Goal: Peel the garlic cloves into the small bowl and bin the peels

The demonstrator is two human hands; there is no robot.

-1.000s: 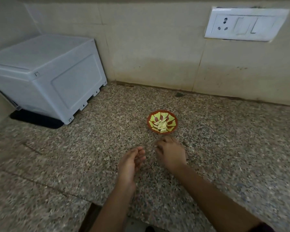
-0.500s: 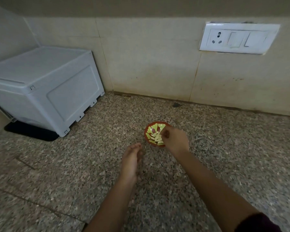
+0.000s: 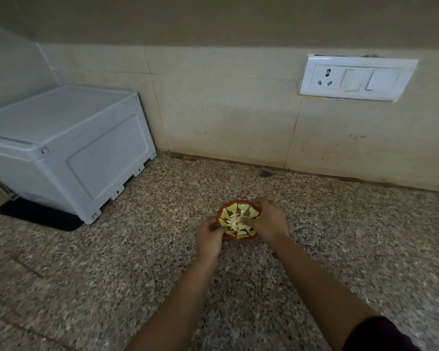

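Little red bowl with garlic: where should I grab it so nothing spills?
Probably the rim of the small bowl, from both sides, where the left hand and right hand are now. It sits upright and shallow with garlic cloves loose inside, so keep it level.

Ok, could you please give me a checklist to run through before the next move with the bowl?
1. Left hand grips the small bowl at its near-left rim: ok.
2. Right hand covers the right rim; firm grip: cannot tell.
3. Garlic cloves lie inside the bowl: ok.
4. Stray peels on the speckled counter: cannot tell.
5. Bin in view: not ok; only a white box stands at left.
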